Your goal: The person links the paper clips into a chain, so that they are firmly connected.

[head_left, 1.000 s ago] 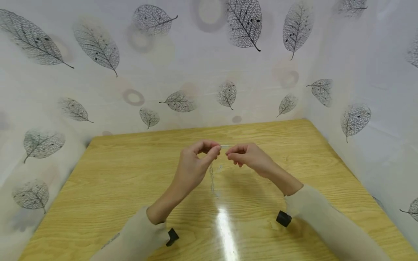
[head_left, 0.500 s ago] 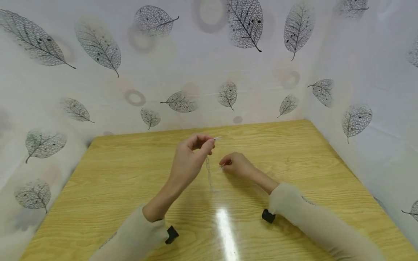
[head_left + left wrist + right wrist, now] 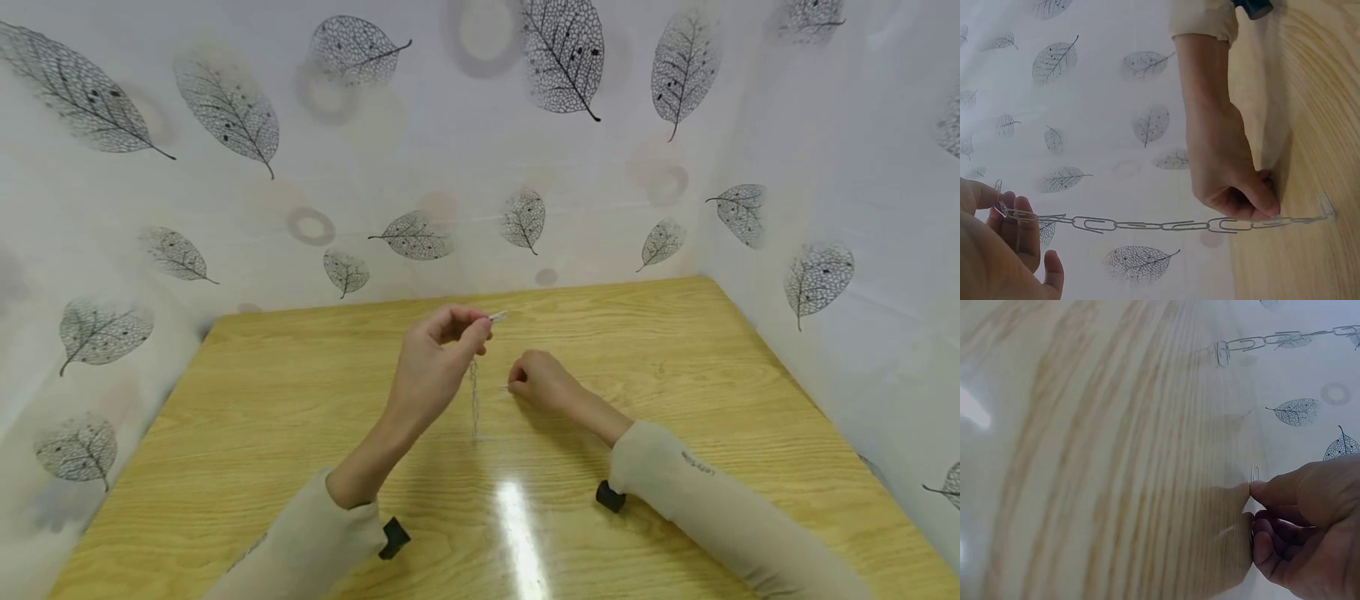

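Observation:
In the head view my left hand [image 3: 438,362] is raised above the table, pinching the top paperclip [image 3: 498,317] of a chain between thumb and fingertips. The paperclip chain [image 3: 1094,218] hangs from it, several linked wire clips long, and its lowest clip [image 3: 1222,355] meets the tabletop. Lower and to the right, my right hand [image 3: 546,379] is close to the table surface, beside the chain and apart from it. Thumb and forefinger there pinch a single loose paperclip [image 3: 1257,474], one end of which sticks out past the fingertips.
A glossy wood-grain table [image 3: 300,400] lies under both hands, with a bright light reflection near the front. White leaf-print cloth [image 3: 465,150] stands behind and along the sides. A small black device [image 3: 394,539] sits at each wrist.
My right hand has moved from beside the left fingertips down to the table and picked up a loose paperclip. My left hand has shifted slightly left and up, carrying the chain.

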`<action>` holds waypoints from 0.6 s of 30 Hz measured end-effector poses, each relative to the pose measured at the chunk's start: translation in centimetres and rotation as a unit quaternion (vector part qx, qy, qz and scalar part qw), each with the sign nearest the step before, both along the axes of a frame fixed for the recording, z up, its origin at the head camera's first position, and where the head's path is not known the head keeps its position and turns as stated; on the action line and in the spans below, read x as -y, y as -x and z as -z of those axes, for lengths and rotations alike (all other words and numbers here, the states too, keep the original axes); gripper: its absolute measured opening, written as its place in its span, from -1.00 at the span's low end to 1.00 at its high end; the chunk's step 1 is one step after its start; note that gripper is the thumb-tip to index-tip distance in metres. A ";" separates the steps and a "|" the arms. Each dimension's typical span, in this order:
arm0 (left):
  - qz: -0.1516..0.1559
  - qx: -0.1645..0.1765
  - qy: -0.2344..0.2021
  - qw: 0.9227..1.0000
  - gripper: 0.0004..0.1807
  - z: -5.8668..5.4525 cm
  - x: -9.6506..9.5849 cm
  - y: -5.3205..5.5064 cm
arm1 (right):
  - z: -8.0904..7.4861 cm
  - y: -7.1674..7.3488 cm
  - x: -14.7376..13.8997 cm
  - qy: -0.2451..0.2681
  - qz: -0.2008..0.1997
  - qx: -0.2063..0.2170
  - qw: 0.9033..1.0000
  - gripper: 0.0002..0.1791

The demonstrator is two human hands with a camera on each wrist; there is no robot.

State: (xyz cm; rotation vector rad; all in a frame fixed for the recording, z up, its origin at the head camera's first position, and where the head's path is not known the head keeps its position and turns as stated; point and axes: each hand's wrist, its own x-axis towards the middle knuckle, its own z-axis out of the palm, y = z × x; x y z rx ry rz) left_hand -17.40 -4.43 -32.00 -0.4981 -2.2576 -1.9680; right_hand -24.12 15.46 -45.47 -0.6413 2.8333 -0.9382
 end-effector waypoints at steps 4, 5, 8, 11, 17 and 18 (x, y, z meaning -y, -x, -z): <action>0.002 -0.004 0.002 1.000 -0.88 0.1 0.0 0.0 | -0.4 -0.3 -0.3 0.023 0.016 0.032 0.999 -0.93; 0.003 -0.005 0.003 1.000 -0.88 0.1 0.1 0.0 | -0.6 -0.4 -0.4 0.037 0.022 0.041 0.998 -0.94; 0.007 -0.008 0.011 1.000 -0.88 0.3 0.2 0.1 | -1.7 -0.9 -0.9 0.098 0.034 0.077 0.992 -0.95; 0.013 -0.007 0.021 1.000 -0.88 0.6 0.2 0.1 | -3.3 -1.6 -1.7 0.176 0.026 0.100 0.979 -0.92; 0.014 -0.018 0.039 0.999 -0.88 0.7 0.3 0.2 | -8.1 -3.7 -3.1 0.304 0.011 0.119 0.945 -0.85; 0.014 -0.020 0.042 0.999 -0.88 0.7 0.3 0.2 | -8.8 -4.1 -3.3 0.318 0.012 0.118 0.941 -0.85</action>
